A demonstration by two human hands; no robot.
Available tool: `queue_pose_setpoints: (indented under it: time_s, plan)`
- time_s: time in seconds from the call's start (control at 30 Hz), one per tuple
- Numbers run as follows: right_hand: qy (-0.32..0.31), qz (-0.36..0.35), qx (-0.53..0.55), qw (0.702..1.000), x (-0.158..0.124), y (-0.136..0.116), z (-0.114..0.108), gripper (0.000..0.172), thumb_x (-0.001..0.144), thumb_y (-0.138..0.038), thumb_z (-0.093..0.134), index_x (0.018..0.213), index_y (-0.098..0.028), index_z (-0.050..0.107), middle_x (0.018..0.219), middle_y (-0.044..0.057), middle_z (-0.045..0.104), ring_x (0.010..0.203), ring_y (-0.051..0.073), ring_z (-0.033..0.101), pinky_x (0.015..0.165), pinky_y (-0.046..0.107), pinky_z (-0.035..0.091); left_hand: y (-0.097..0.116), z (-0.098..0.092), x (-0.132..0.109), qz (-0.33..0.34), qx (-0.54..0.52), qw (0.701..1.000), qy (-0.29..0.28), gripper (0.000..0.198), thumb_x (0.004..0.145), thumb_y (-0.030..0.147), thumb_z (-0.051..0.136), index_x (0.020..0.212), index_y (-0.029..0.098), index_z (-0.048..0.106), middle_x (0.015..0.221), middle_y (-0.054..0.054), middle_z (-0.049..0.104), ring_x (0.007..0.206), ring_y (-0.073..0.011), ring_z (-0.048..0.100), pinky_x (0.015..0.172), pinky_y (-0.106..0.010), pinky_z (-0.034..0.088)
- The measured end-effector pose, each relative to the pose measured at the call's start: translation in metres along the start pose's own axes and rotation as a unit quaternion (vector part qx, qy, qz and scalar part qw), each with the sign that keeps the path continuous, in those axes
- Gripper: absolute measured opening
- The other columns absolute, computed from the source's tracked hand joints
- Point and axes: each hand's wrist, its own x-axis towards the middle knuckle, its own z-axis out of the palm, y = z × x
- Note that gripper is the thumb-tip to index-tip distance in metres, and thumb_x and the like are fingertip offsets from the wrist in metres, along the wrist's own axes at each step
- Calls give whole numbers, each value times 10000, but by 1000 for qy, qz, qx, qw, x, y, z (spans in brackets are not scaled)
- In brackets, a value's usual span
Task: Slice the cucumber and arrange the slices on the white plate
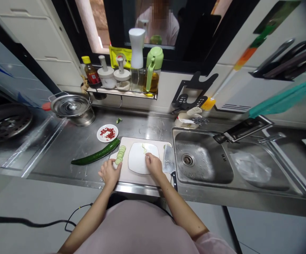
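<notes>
In the head view, the row of cucumber slices lay just left of the frame's centre, along the left edge of the cutting board. The left hand was at the row's lower end, thumb and fingers bent around the nearest slice; whether its grip was clamped on it I could not tell. The right hand, fingers curled, was over the right side of the square white plate, just below some pale green pieces; whether its grip held anything was unclear.
</notes>
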Motion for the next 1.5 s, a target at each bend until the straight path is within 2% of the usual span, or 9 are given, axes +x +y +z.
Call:
queue_pose_setpoints:
  time_s: [0.17,0.37,0.53,0.73,0.8,0.97,1.13,1.23,1.5]
  plan:
    - [15,-20,43,999,-3,-6,-2,310,930,-301,427,1128,-237,657,865,36,706,818,180,634,711,242,403,2,-1,1,6,-187,982,-14,243,787,424,590,901,216,642,809,-44,662,829,-229,583,868,-403,379]
    - [2,-102,177,979,-1,-26,-2,268,885,-333,518,1085,-226,661,839,18,660,710,145,580,716,260,440,33,-6,7,21,-484,867,-121,344,648,447,716,823,165,627,735,-16,628,658,-128,551,676,-253,436]
    - [-1,-161,266,950,1,-36,-2,173,867,-289,547,948,-203,673,876,34,643,793,144,575,765,273,450,60,-17,3,61,-503,842,-186,330,630,420,753,796,157,644,724,-11,627,653,-115,549,648,-238,437]
    - [17,-114,295,949,-2,-32,-8,152,851,-293,545,828,-192,657,802,13,646,762,141,570,723,255,443,69,-23,-3,58,-483,854,-187,375,653,469,739,841,158,646,664,4,601,595,-103,522,582,-219,408]
    - [28,-108,296,949,-4,-31,-14,168,856,-316,549,837,-195,663,827,20,659,784,146,575,725,254,443,72,-25,-3,31,-478,850,-221,413,677,515,712,865,155,637,603,18,573,528,-88,483,522,-205,367]
    - [51,-162,280,945,-12,-29,-30,202,890,-339,535,860,-206,685,871,39,665,879,163,578,779,269,433,81,-29,-3,-75,-504,783,-358,497,722,544,679,1019,150,623,680,-5,636,459,-51,454,417,-170,245]
    - [54,-172,256,950,-16,-23,-33,188,892,-314,532,841,-207,678,858,36,654,875,163,570,797,276,427,87,-32,-1,-99,-546,733,-393,473,670,406,751,1064,185,612,796,-12,657,518,-45,511,434,-144,312]
    - [55,-173,257,949,-15,-22,-34,201,893,-328,530,807,-202,661,831,31,640,858,158,567,779,266,425,92,-33,0,-95,-556,734,-378,512,616,372,787,1060,180,620,755,-2,640,524,-45,510,447,-144,329]
    - [44,-135,318,937,-11,-29,-40,227,857,-343,534,699,-190,592,724,6,598,735,130,544,657,223,410,104,-36,3,-21,-535,786,-309,591,545,435,793,1046,178,618,661,37,587,549,-59,492,490,-164,315]
